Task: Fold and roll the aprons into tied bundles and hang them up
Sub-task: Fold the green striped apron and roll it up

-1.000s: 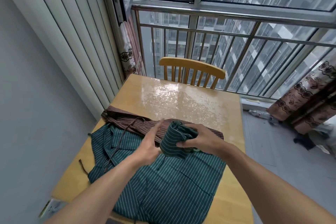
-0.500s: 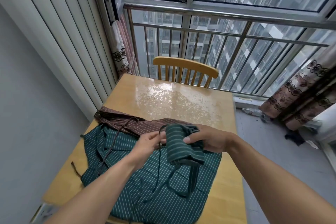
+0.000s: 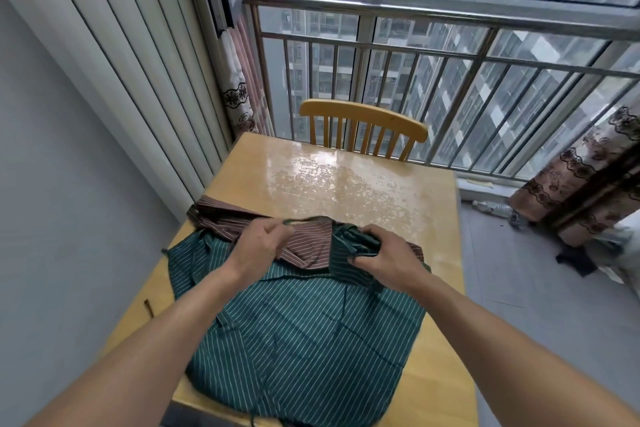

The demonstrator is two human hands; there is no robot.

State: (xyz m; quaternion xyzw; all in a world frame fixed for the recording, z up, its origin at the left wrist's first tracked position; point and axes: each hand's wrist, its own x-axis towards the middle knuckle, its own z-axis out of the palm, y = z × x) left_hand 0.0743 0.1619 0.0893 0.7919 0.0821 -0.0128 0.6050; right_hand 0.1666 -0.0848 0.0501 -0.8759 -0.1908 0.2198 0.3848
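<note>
The right hand (image 3: pixel 381 251) gripped a rolled green striped bundle (image 3: pixel 349 246), fingers curled over its top, holding it just above the table (image 3: pixel 346 180). The left hand (image 3: pixel 258 243) was closed in a fist, pinching a thin dark green tie (image 3: pixel 308 219) that ran across to the bundle. Beneath both hands lay a flat green striped apron (image 3: pixel 301 340), spread over the near half of the table and reaching its front edge. A brown striped apron (image 3: pixel 304 246) lay crumpled along the far edge of the green one, partly under the hands. A wooden chair (image 3: pixel 363 118) stood at the table's far side, against a metal railing (image 3: pixel 450 17) before the window. A patterned curtain (image 3: pixel 581 177) hung at the right.
</note>
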